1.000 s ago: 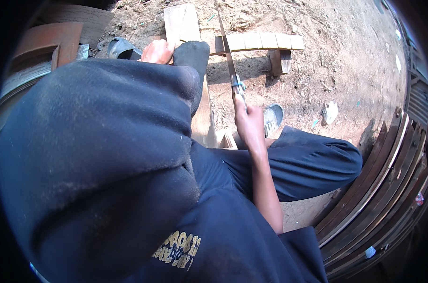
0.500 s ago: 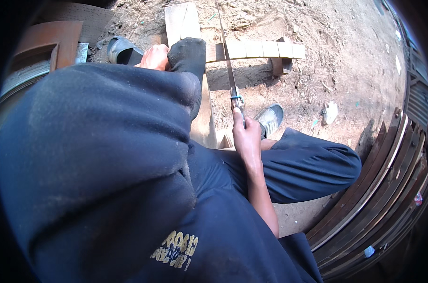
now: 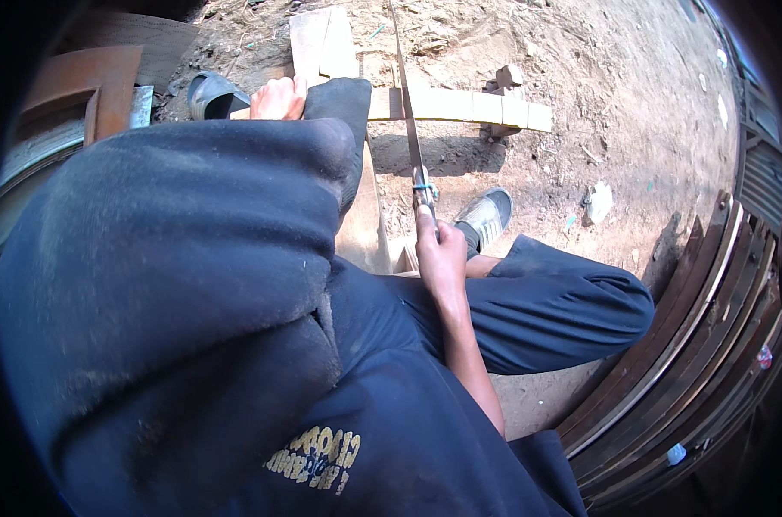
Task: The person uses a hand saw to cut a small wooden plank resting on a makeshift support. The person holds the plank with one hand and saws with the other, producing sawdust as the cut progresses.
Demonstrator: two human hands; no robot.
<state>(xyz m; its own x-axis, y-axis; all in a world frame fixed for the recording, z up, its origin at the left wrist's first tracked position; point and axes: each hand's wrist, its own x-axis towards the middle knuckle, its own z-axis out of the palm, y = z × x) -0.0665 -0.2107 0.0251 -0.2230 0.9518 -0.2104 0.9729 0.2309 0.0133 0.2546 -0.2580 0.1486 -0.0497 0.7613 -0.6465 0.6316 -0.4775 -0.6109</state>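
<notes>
A handsaw (image 3: 405, 82) with a long narrow blade is gripped at its handle by my right hand (image 3: 443, 257). Blue cord is wound where blade meets handle. The blade lies across a pale wooden strip (image 3: 460, 105), which has lines marked across it at intervals. My left hand (image 3: 279, 99) is closed over the strip's left part, its fingertips mostly hidden. Between my hands, my dark-socked foot (image 3: 339, 95) presses down on the strip. Below it runs a wider plank (image 3: 363, 220), and another pale board end (image 3: 322, 39) sticks out beyond.
A wooden block (image 3: 507, 77) stands under the strip's right end. Slippers lie at left (image 3: 212, 93) and on my right foot (image 3: 487, 214). A brown panelled frame (image 3: 107, 73) leans at left. Long dark timbers (image 3: 658, 353) are stacked at right. The ground is bare dirt.
The strip's right end has swung nearer to me, showing more of the block behind it. My right hand and the saw have shifted slightly; both hands keep their holds.
</notes>
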